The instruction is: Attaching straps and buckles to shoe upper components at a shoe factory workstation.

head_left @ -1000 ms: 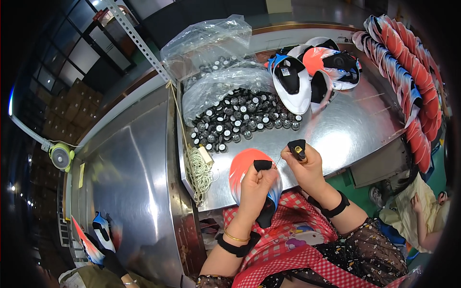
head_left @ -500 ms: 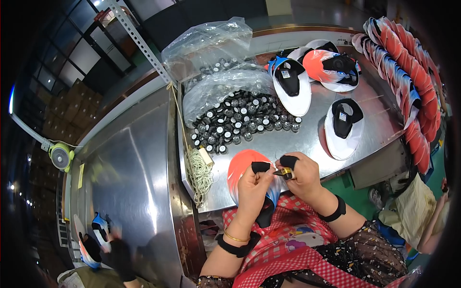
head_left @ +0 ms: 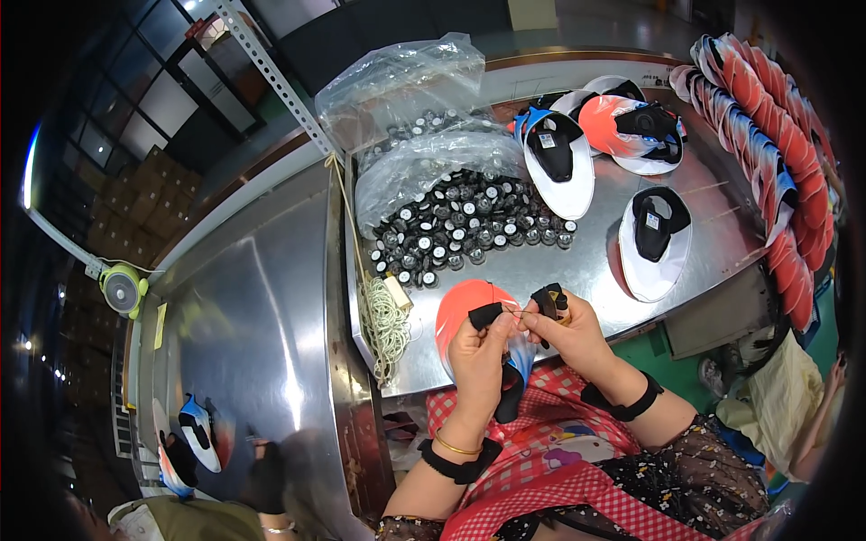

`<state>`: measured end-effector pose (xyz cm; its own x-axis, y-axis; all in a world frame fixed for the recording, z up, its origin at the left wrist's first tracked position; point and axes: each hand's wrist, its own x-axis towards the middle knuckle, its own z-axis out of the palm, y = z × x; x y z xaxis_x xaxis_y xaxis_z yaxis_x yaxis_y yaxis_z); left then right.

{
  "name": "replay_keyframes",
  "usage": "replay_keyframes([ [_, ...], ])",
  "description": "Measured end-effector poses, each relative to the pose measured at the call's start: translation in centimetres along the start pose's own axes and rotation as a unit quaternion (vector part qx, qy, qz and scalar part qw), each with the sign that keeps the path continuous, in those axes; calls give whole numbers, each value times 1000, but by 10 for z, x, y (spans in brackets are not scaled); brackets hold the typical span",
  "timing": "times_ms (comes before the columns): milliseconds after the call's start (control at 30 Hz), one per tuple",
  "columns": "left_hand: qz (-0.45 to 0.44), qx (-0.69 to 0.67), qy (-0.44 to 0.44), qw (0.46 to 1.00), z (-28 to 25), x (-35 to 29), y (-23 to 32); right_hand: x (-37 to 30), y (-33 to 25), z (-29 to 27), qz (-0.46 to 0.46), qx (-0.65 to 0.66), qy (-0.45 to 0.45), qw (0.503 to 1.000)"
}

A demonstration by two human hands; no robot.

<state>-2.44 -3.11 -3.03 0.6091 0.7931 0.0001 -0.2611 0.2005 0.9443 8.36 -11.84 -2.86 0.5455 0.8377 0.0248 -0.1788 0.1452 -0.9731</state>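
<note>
Between my two hands a thin dark cord (head_left: 512,311) is stretched, pinched at the fingertips of each. My left hand (head_left: 480,359) is closed on the cord's left part, a black finger cover on one finger. My right hand (head_left: 573,335) pinches its right part, also wearing a black cover, with small brass-coloured thread snips (head_left: 562,308) tucked in the palm. Directly beneath lies a red, white and blue visor cap (head_left: 462,311) at the table's near edge; its black strap (head_left: 511,397) hangs toward my apron. The hands partly hide the cap.
Black round cord stoppers (head_left: 465,221) spill from a clear plastic bag (head_left: 433,167). Finished-looking visor caps (head_left: 654,261) lie at right, before tall nested cap stacks (head_left: 753,126). A bundle of pale string (head_left: 386,325) hangs at the table's left edge. A co-worker's hand (head_left: 263,455) is lower left.
The snips' tip has swung away from my left fingertips into my right palm, and my right fingers now pinch the cord. The co-worker's hand has moved right, away from the caps.
</note>
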Motion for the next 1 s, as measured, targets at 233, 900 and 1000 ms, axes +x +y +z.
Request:
replay_keyframes([
  [233,-39,-42,-11,998,0,4,1,-4,0,-6,-133,-323,40,936],
  [900,-44,75,-77,993,-10,9,-6,12,-15,-24,-229,-579,-35,781],
  [1000,-36,73,-58,995,-16,8,-11,21,-15,-37,-250,-602,-36,757],
])
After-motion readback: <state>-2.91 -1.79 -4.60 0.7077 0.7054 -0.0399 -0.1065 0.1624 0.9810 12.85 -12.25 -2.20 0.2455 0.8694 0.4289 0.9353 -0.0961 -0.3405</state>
